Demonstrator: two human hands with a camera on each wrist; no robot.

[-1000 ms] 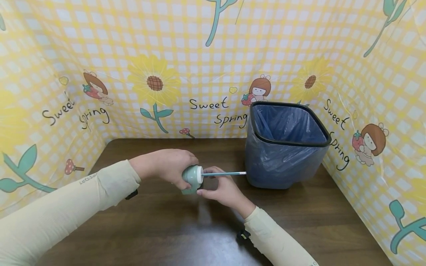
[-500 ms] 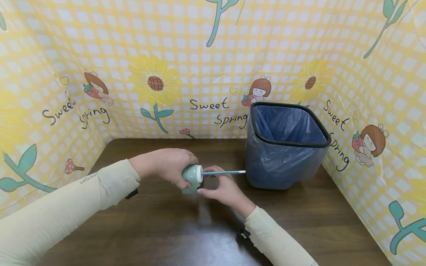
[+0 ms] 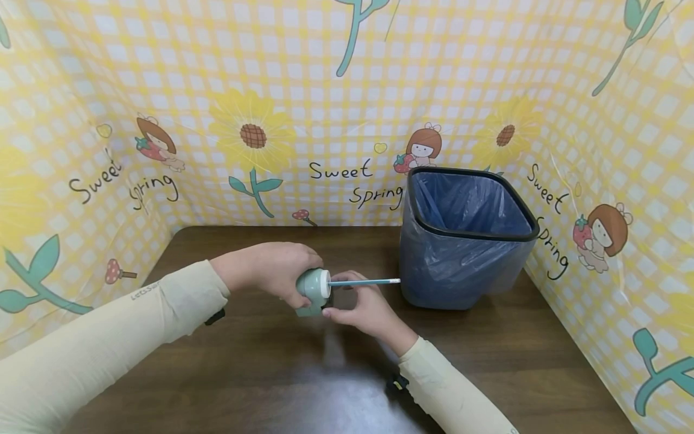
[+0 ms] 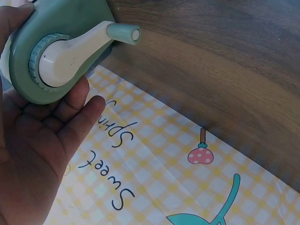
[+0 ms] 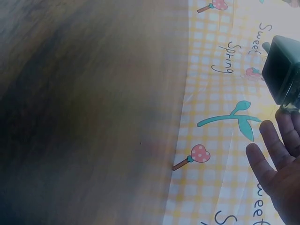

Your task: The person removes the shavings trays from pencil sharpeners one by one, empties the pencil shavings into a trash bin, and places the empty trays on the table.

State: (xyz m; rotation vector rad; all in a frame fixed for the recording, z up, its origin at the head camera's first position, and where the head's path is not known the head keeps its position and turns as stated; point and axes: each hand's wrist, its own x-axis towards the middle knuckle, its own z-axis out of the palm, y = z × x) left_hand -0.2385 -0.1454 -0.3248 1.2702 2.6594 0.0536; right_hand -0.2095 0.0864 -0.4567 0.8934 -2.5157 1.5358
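Note:
A green crank pencil sharpener (image 3: 311, 290) is held on its side above the table, its white front ring facing right. My left hand (image 3: 276, 271) grips its body from above and behind. A blue pencil (image 3: 363, 282) sticks out of the ring, its white-tipped end toward the bin. In the left wrist view the white crank arm (image 4: 70, 56) and its green knob (image 4: 123, 33) show. My right hand (image 3: 365, 310) has thumb and fingers at the sharpener's lower front, pinching a dark see-through part (image 5: 291, 99) that looks like the shavings drawer. Its other fingers are spread.
A grey bin (image 3: 461, 271) with a blue liner and black rim stands on the brown table (image 3: 244, 374), right of the hands. The pencil's end lies close to the bin in view. A yellow checked cloth (image 3: 325, 108) surrounds the table's back and sides.

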